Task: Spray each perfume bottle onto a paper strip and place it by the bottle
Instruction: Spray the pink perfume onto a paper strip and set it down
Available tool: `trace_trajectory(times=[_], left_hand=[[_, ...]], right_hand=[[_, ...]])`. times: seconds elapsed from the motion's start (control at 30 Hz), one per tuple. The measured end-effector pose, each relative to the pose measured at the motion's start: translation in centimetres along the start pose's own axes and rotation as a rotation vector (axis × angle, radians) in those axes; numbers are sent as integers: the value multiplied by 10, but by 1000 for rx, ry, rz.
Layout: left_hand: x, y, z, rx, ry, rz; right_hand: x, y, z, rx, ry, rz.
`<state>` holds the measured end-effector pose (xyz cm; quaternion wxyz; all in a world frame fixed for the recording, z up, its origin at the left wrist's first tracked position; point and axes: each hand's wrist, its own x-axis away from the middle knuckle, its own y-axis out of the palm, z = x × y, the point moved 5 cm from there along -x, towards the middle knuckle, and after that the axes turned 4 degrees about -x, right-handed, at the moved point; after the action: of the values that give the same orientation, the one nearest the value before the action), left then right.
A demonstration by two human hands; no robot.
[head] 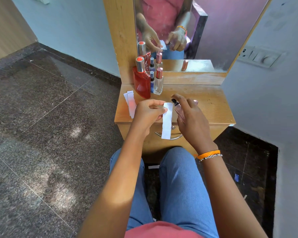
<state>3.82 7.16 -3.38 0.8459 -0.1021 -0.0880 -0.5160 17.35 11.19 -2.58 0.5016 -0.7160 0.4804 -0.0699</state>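
My left hand [149, 109] pinches the top of a white paper strip [167, 121], which hangs down in front of the table edge. My right hand [190, 118] grips a pale pink perfume bottle [179, 111] with a black nozzle aimed at the strip, my index finger on top of the nozzle. At the back left of the wooden dressing table [212, 102] stand a tall red bottle [142, 81], a small blue bottle [152, 82] and a clear bottle with a rose cap [158, 82]. Spare paper strips [130, 103] lie left of the red bottle.
A mirror [213, 31] rises behind the table and reflects the bottles and my hands. A pink cap [195, 101] lies on the table behind my right hand. A drawer handle [176, 137] sits below the tabletop. My knees are under the table's front; a wall with switches [261, 56] is on the right.
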Motion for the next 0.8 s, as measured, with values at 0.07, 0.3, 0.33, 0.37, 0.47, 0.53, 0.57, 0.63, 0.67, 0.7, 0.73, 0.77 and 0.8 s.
trace_trajectory(times=[0.07, 0.3, 0.33, 0.37, 0.47, 0.53, 0.57, 0.63, 0.67, 0.7, 0.73, 0.77, 0.8], left_hand=[[0, -1, 0, -10, 1, 0], [-3, 2, -3, -16, -12, -11], [-4, 2, -3, -15, -17, -11], [-4, 2, -4, -15, -22, -11], [-5, 3, -5, -18, -36, -14], [-6, 3, -6, -26, -49, -10], [-6, 4, -7, -29, -53, -8], [-7, 3, -7, -30, -58, -5], [-7, 3, -8, -30, -60, -4], [-7, 3, -8, -30, -63, -2], [-8, 3, -8, -34, -65, 0], [-8, 2, -8, -38, -68, 2], [-8, 2, -9, -43, -69, 3]], right_hand=[[0, 1, 0, 36, -1, 0], [0, -1, 2, 100, 19, -6], [0, -1, 3, 107, 23, -8], [0, -1, 3, 112, 27, -10], [1, 0, 2, 118, 28, -24], [1, 2, 2, 114, 30, -37], [1, 2, 1, 107, 32, -40], [1, 4, 1, 98, 31, -43], [1, 5, 1, 99, 29, -46], [1, 5, 2, 104, 29, -50], [1, 6, 3, 107, 28, -53], [1, 6, 3, 104, 29, -50], [1, 6, 4, 91, 35, -41]])
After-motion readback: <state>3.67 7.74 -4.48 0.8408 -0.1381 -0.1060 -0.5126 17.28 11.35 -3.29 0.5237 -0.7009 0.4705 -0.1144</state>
